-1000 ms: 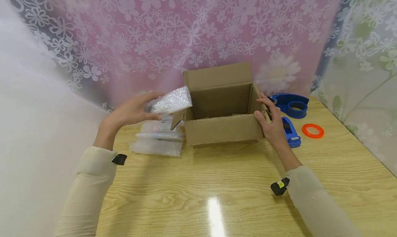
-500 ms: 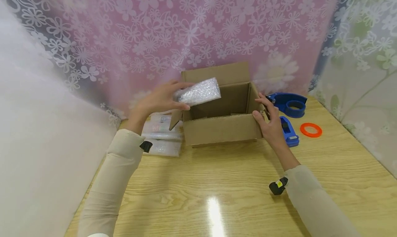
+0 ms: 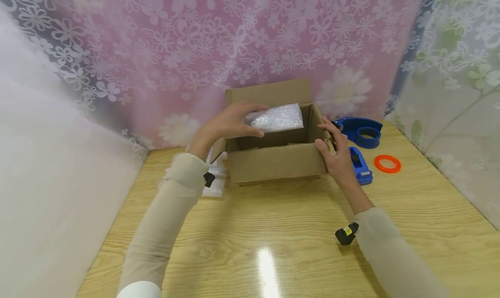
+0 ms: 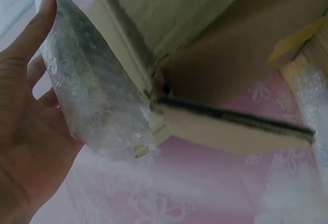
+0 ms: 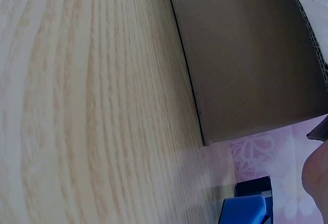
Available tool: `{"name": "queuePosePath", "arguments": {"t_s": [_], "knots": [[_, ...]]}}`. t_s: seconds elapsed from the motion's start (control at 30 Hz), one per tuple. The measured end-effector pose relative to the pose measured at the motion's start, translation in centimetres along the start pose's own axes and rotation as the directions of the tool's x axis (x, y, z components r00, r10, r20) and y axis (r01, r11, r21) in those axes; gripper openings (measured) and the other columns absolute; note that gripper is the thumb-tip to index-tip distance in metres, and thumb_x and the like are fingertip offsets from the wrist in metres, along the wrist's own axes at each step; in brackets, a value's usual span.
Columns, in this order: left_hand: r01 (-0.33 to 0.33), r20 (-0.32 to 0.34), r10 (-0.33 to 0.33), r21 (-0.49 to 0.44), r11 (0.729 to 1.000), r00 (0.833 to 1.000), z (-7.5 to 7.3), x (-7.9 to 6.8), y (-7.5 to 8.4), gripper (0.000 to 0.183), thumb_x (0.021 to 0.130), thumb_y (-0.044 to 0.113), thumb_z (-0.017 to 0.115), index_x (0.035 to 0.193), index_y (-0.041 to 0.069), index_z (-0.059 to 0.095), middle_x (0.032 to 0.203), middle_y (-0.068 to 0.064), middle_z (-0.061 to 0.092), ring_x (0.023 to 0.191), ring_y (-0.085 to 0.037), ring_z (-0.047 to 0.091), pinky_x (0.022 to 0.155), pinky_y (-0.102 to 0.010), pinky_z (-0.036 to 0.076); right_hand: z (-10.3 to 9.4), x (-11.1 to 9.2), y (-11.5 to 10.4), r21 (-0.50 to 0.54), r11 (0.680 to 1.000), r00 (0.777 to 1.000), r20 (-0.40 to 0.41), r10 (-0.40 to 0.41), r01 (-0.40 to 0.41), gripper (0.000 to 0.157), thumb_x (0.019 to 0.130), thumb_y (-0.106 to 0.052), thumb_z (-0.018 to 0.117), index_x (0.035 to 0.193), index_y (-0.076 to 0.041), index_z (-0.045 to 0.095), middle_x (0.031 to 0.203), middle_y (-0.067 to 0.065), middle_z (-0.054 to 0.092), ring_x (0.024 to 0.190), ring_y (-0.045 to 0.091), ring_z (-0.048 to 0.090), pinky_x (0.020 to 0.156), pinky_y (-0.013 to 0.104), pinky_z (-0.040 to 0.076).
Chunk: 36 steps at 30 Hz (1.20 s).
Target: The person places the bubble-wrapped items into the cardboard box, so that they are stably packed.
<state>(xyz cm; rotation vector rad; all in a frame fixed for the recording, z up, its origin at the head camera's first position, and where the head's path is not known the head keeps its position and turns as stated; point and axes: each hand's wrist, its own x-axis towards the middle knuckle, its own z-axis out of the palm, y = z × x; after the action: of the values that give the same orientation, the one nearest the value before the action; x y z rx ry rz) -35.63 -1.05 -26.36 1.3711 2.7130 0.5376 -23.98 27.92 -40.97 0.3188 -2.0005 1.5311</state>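
Observation:
My left hand (image 3: 234, 123) grips a bubble-wrapped package (image 3: 279, 118) by its left end, thumb on the near side and fingers on the far side. The package is held over the mouth of an open cardboard box (image 3: 277, 164). In the left wrist view the clear wrap (image 4: 95, 75) lies between thumb and fingers, beside a box flap (image 4: 230, 126). What is inside the wrap is unclear. My right hand (image 3: 339, 152) holds the box's right side, thumb at the front corner and fingers along the side flap. Only a bit of that hand (image 5: 315, 178) shows in the right wrist view.
More bubble-wrapped packages (image 3: 214, 183) lie left of the box, partly hidden by my left arm. Right of it are a dark blue tape dispenser (image 3: 367, 133), a blue plastic tool (image 3: 361, 168) and an orange ring (image 3: 387, 164). A flowered curtain (image 3: 250, 42) hangs behind the table (image 3: 304, 233).
My left hand has carried the wrapped package rightward, from beside the box's left edge to over its opening. My right hand has stayed on the box.

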Motion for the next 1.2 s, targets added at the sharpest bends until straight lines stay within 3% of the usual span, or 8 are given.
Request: {"name": "queuePosePath", "arguments": {"t_s": [0.3,0.7,0.97,1.2], "knots": [[-0.015,-0.024,0.015,0.001,1.000,1.000,2.2,2.5,-0.4,0.073,0.093,0.037,0.081,0.155,0.014,0.050,0.157,-0.006,0.051,0.146,-0.026,0.046,0.123,-0.040,0.033,0.0,0.1,-0.1,0.005,1.000,1.000,-0.004,0.003,-0.003,0.044,0.104,-0.009,0.062,0.147,-0.002,0.053,0.167,-0.001,0.036,0.155,0.022,0.027,0.122,0.064,0.024],[0.096,0.015,-0.096,-0.004,0.995,0.995,4.6,4.1,-0.2,0.073,0.093,0.031,0.080,0.156,0.014,0.047,0.161,-0.008,0.046,0.148,-0.029,0.041,0.124,-0.043,0.032,0.1,0.0,-0.2,-0.008,1.000,1.000,0.002,0.010,-0.010,0.044,0.105,-0.011,0.061,0.147,-0.003,0.052,0.168,0.000,0.036,0.156,0.022,0.029,0.124,0.062,0.024],[0.114,0.002,-0.114,-0.015,0.993,0.993,5.1,4.0,-0.5,0.073,0.096,0.025,0.077,0.160,0.019,0.042,0.165,-0.007,0.038,0.154,-0.031,0.031,0.125,-0.047,0.029,0.2,-0.1,-0.2,0.004,1.000,1.000,0.012,0.001,-0.001,0.045,0.105,-0.008,0.060,0.148,-0.002,0.051,0.168,0.001,0.034,0.156,0.024,0.028,0.125,0.061,0.022],[0.055,-0.071,-0.060,-0.075,0.996,0.996,3.9,2.7,-1.3,0.064,0.097,0.020,0.076,0.155,0.015,0.050,0.160,-0.007,0.047,0.148,-0.029,0.042,0.123,-0.046,0.033,0.2,-0.1,-0.2,0.008,1.000,1.000,0.005,-0.002,0.002,0.044,0.105,-0.008,0.060,0.147,-0.002,0.052,0.168,0.002,0.035,0.156,0.025,0.028,0.125,0.062,0.021]]}}
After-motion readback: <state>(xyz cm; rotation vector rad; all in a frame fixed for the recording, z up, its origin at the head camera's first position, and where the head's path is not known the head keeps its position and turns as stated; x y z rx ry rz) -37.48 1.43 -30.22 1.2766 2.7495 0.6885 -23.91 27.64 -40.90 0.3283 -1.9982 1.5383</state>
